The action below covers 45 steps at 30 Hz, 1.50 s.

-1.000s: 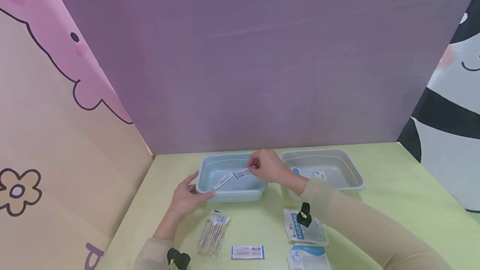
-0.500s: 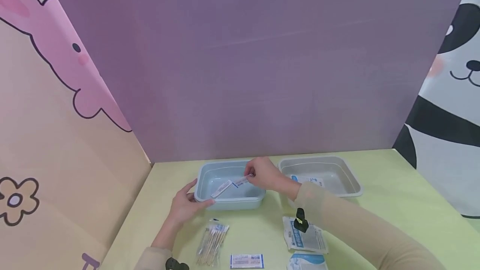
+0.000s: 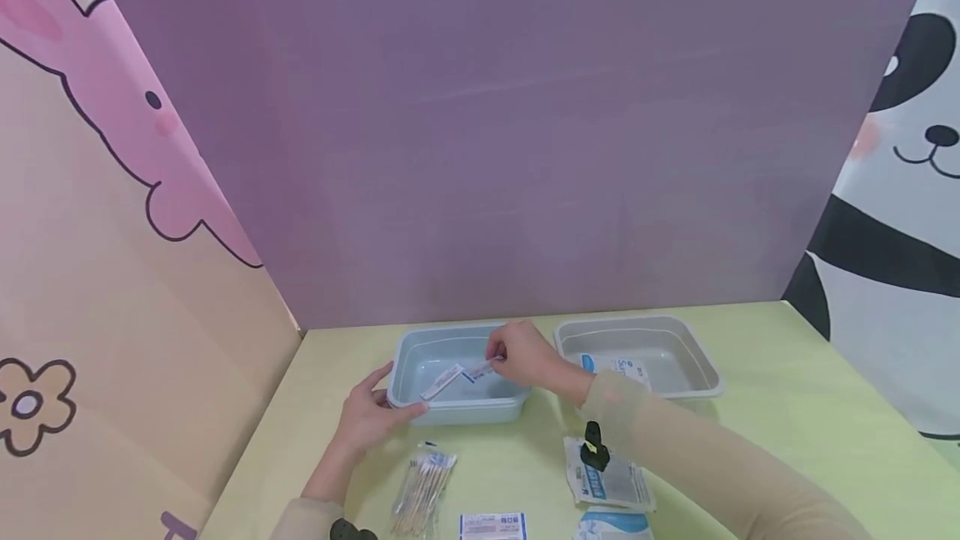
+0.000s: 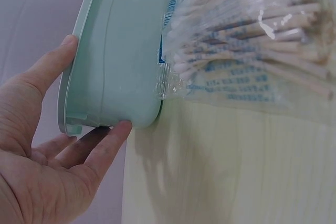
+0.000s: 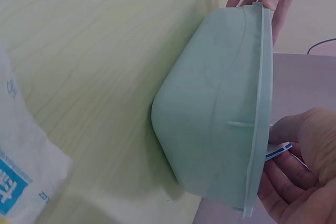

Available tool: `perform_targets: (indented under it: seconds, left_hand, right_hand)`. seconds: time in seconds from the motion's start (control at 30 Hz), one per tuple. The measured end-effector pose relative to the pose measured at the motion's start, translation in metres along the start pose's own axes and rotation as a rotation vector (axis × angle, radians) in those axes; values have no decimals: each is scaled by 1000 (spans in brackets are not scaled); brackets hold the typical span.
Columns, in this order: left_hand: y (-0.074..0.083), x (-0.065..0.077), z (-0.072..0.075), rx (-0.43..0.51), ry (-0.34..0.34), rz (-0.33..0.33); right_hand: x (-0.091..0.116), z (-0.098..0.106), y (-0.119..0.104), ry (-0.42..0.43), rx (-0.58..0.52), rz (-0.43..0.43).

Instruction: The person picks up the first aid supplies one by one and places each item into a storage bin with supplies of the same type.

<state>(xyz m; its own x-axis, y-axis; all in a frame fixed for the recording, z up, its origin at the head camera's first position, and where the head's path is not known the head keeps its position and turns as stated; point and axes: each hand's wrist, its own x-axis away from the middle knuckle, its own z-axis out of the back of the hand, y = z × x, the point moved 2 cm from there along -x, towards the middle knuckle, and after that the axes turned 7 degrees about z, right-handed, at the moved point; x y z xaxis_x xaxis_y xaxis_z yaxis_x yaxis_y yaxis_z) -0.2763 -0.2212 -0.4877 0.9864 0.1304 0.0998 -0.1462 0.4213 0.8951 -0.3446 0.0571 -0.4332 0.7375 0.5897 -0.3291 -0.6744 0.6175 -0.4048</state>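
Observation:
My left hand (image 3: 367,417) grips the left front corner of a pale blue-green plastic basin (image 3: 468,413). In the left wrist view its thumb rests on the rim and its other fingers touch the underside. Over the basin's right side, my right hand (image 3: 525,354) pinches a narrow white-and-blue wrapped adhesive bandage (image 3: 478,371); its edge shows between the fingers in the right wrist view (image 5: 278,151). A second wrapped bandage (image 3: 442,382) lies inside the basin. The two bandages' ends almost meet, and I cannot tell whether they touch.
Right of the basin stands a grey basin (image 3: 675,357) holding a white-and-blue packet (image 3: 626,367). Nearer me lie a clear bag of cotton swabs (image 3: 425,490), another wrapped bandage (image 3: 492,527) and two white-and-blue packets (image 3: 611,482) on the pale green table (image 3: 787,457). A purple panel (image 3: 480,148) rises behind.
The head view has tipped upward, so everything sits lower in it. My right hand has dipped slightly with the bandage. The left hand keeps its hold on the basin.

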Motion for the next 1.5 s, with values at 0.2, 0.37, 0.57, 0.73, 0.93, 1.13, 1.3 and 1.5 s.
perform_targets:
  seconds: [0.2, 0.37, 0.57, 0.73, 0.93, 1.13, 1.3, 1.5]
  left_hand:
    - [4, 3, 4, 8, 2, 2]
    - [6, 4, 2, 13, -9, 2]
    - [4, 3, 0, 16, -12, 3]
    - [3, 5, 0, 18, -6, 10]
    - [4, 4, 0, 11, -5, 13]
    - [4, 4, 1, -5, 3, 18]
    - [2, 4, 1, 15, -14, 27]
    - [3, 3, 1, 14, -15, 26]
  right_hand:
    - [-4, -4, -2, 3, -8, -1]
    - [-3, -5, 0, 1, -13, -11]
    - [-3, -9, 1, -8, -1, 11]
    - [-6, -13, -2, -14, 14, 28]
    - [-7, -15, -7, -17, -5, 41]
    - [-7, -16, -8, -19, 4, 58]
    - [-6, -15, -6, -31, -17, 39]
    - [-5, -8, -6, -29, -52, 41]
